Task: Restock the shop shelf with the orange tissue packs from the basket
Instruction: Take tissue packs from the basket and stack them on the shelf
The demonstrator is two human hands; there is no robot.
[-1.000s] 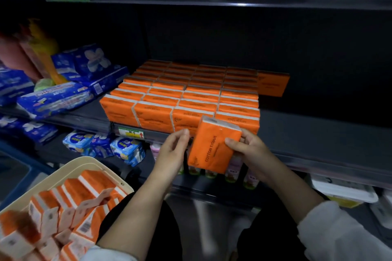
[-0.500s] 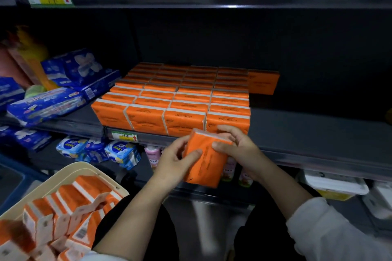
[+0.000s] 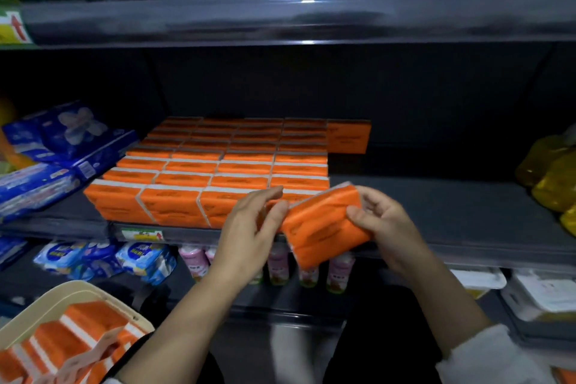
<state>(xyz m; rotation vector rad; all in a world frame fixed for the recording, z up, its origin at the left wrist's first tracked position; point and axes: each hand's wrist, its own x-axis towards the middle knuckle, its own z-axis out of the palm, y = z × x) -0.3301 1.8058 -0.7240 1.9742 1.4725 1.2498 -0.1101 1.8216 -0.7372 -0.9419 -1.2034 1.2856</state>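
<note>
An orange tissue pack [image 3: 324,224] hangs tilted in front of the shelf's front edge, just right of the stocked block. My right hand [image 3: 385,224] grips its right end, thumb on the front face. My left hand [image 3: 252,227] holds its left end with thumb and fingers. Rows of orange tissue packs [image 3: 218,171] fill the middle of the dark shelf [image 3: 436,206], and one more pack [image 3: 349,135] stands at the back right of the block. The cream basket [image 3: 46,305] at the bottom left holds several orange packs [image 3: 62,343].
Blue packets [image 3: 62,146] lie on the shelf to the left of the orange block, yellow bags [image 3: 551,171] at the far right. The shelf above [image 3: 311,12] overhangs. Small bottles [image 3: 280,265] and blue-white packs [image 3: 103,259] stand on the lower shelf.
Both hands carried the pack up and to the right, level with the shelf edge, and turned it more sideways. My view tipped upward, showing the shelf above.
</note>
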